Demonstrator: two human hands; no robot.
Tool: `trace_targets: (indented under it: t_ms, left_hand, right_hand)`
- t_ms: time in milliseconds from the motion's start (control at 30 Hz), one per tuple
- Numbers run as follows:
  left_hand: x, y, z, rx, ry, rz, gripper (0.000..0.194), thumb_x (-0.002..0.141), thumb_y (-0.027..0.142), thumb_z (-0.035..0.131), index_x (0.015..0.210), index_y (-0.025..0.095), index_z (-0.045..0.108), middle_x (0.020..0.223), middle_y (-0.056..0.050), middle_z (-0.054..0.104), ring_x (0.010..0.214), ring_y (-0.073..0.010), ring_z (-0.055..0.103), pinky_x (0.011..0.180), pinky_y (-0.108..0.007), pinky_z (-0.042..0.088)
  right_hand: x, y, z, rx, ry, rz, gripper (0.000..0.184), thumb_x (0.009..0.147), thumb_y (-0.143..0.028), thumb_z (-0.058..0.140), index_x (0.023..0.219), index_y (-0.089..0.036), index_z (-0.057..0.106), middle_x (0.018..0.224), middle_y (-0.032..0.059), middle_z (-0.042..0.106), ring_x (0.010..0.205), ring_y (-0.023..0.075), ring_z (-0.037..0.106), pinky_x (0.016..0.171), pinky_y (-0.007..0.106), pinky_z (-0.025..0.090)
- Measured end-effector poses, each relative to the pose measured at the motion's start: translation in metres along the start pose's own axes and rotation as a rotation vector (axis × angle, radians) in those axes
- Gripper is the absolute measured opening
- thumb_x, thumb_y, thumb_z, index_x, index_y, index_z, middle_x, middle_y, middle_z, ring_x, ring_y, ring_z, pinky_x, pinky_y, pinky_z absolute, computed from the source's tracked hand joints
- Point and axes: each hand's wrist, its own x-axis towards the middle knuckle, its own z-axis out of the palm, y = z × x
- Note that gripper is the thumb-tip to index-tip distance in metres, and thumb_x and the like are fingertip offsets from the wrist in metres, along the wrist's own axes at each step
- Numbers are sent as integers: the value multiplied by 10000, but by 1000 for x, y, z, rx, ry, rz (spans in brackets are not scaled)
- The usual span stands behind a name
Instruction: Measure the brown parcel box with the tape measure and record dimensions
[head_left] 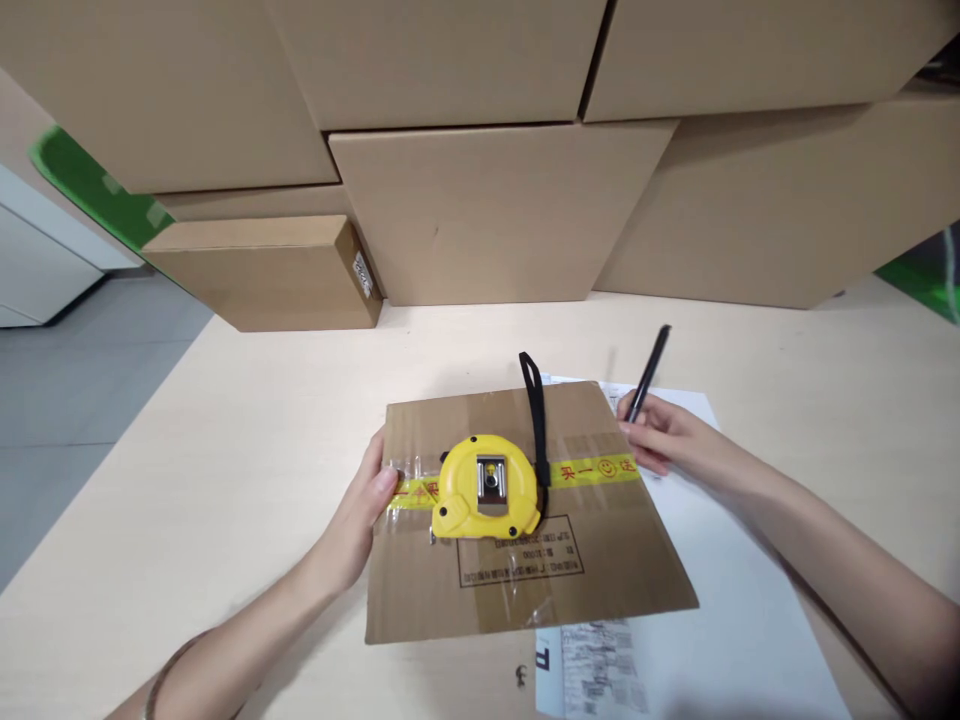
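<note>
A cardboard box with printed text and a strip of yellow tape is in front of me. My left hand grips its left edge, thumb on top and fingers out of sight behind. On its top lies a yellow tape measure, metal clip facing up, with a black wrist strap reaching toward the far edge. At the box's right edge, my right hand has a black pen between its fingers, the pen's upper end pointing up and away.
White printed sheets lie on the pale table, partly beneath the box. Large cardboard boxes are stacked along the far side. A smaller carton with a label stands at the back left.
</note>
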Motion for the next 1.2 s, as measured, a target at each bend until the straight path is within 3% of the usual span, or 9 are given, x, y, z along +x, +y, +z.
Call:
trace_targets:
  t_ms: [100,300,500,633,867,1000,1200]
  left_hand:
    - [-1,-3,-1,-17,4,-22,665,981,574,548,1569,292,414,1558,-70,546,1437,-343,496,1228,-457,369]
    - [0,-2,-2,-22,24,-7,645,960,569,588,1532,293,473,1539,-70,565,1399,-331,535,1181,-444,419]
    - [0,-2,-1,-14,63,19,645,924,580,630,1480,264,546,1474,-87,620,1365,-339,559,1177,-452,418]
    - [0,-2,-2,-1,66,19,626,940,569,616,1482,265,545,1475,-87,616,1348,-332,564,1176,-455,411]
    - [2,3,1,48,37,72,628,950,581,580,1491,266,534,1515,-73,573,1379,-337,513,1198,-449,379]
    - [1,4,2,32,50,58,642,932,595,603,1483,270,545,1458,-73,617,1336,-337,551,1174,-455,403]
    - [1,2,0,31,71,50,623,916,591,633,1453,280,582,1442,-64,631,1348,-332,544,1171,-431,405]
  right_hand:
    - [6,9,2,25,-106,20,429,729,-509,816,780,-243,482,515,-77,527,376,83,407,385,241,310]
    - [5,16,8,-14,-81,-14,323,670,-300,816,718,-253,500,590,-34,603,542,170,602,461,287,476]
    - [4,11,12,-73,-43,-58,301,653,-336,837,679,-257,548,611,-22,608,670,229,643,582,348,539]
    - [2,7,14,-88,-56,-64,291,664,-350,826,650,-255,551,576,-29,594,612,208,607,575,348,531]
    - [-1,5,15,-78,-60,-42,116,777,-293,653,728,-238,564,587,-41,602,482,130,515,449,268,415]
    - [2,9,14,-67,-77,-30,137,771,-315,645,733,-235,541,547,-50,573,425,113,487,393,241,350]
    - [4,14,13,-91,-77,-73,303,671,-358,821,668,-247,539,585,-33,592,592,175,594,515,293,484]
